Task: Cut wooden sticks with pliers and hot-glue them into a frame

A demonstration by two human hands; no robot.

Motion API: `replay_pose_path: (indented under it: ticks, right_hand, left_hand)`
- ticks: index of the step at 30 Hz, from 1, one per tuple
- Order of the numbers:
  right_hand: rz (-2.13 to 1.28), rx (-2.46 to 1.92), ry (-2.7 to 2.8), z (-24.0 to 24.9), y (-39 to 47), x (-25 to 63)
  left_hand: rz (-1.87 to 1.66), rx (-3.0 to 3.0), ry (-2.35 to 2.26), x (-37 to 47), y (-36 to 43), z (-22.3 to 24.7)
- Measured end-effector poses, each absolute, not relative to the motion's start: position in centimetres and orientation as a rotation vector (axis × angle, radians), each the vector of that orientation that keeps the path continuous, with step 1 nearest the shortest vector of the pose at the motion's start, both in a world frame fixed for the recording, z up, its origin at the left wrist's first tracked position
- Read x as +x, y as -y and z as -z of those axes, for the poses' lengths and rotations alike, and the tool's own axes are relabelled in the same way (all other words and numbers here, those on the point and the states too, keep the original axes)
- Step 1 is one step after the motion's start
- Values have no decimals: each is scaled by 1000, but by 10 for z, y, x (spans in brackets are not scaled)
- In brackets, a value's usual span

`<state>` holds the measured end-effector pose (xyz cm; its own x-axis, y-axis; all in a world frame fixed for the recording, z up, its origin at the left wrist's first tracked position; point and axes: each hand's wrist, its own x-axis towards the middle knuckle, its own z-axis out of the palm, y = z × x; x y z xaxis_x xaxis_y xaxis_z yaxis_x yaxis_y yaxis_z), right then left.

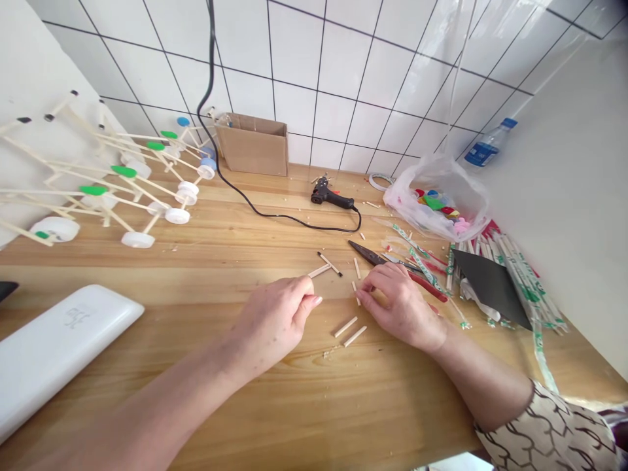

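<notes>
My left hand (277, 314) is curled closed, thumb against the fingers; whether anything lies inside is hidden. Just beyond its knuckles, a thin wooden stick (320, 271) meets a black-ended crosspiece (330, 263); the stick's near end passes behind the hand. With fingertips closed on a short wooden stick (354, 288), my right hand (395, 301) rests low over the table. Another short piece (357, 268) lies just past it. Between and below the hands are two loose sticks, one nearer the left (345, 326) and one nearer the right (355, 336). Red-handled pliers (367, 253) lie partly behind my right hand.
A black glue gun (333, 196) with its cable lies ahead, near a cardboard box (255, 145). Wheeled stick frames (142, 190) stand at left, behind a white power bank (69, 350). On the right are a bag of caps (436, 203), wrapped sticks (524, 281) and a black sheet (490, 284).
</notes>
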<state>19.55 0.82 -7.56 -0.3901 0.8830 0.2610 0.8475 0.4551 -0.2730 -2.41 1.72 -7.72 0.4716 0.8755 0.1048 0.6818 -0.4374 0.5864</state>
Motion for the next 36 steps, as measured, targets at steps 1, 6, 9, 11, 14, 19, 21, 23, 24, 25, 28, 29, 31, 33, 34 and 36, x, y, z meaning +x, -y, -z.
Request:
replay_pose_path:
  ticks: [1,6,9,11,14,19,21,23,24,25,28,29,31,33,34,36]
  right_hand:
    - [-189,-1442,2344,73,-8,196]
    - [-467,-1303,2495,57,-2,197]
    - [-609,-1220,2620,53,1,197]
    - [-638,-1183,2683,52,3,197]
    - [-610,-1166,2741,54,5,195]
    - [-528,-1183,2800,58,8,192]
    - [-451,-1209,2831,59,10,190]
    - [-353,-1224,2864,61,12,189]
    - [-312,-1222,2880,62,13,189]
    - [-280,-1217,2894,63,14,188]
    - [-220,-1203,2908,66,15,187]
    - [-203,-1203,2905,66,15,187]
    - [-164,-1206,2908,65,15,186]
    - [-105,-1206,2936,62,16,184]
    - [-71,-1200,2957,61,17,183]
    - [-17,-1180,3007,58,19,182]
  left_hand:
    - [-528,2260,-1292,-24,-17,77]
    - [-322,2307,-1257,-24,-17,78]
    - [-255,2331,-1273,-24,-15,77]
    - [-253,2341,-1276,-24,-14,76]
    - [-231,2349,-1270,-23,-13,74]
    - [-158,2356,-1225,-21,-12,73]
    - [-145,2362,-1214,-21,-12,73]
    - [-134,2376,-1212,-22,-11,74]
    - [-130,2387,-1210,-22,-11,74]
    - [-126,2399,-1206,-22,-11,75]
    - [-108,2437,-1206,-23,-12,77]
    - [-104,2449,-1207,-24,-12,78]
    - [-110,2473,-1198,-24,-12,79]
    - [-123,2494,-1175,-24,-12,79]
    - [-124,2502,-1165,-23,-12,79]
    - [-129,2515,-1156,-23,-12,80]
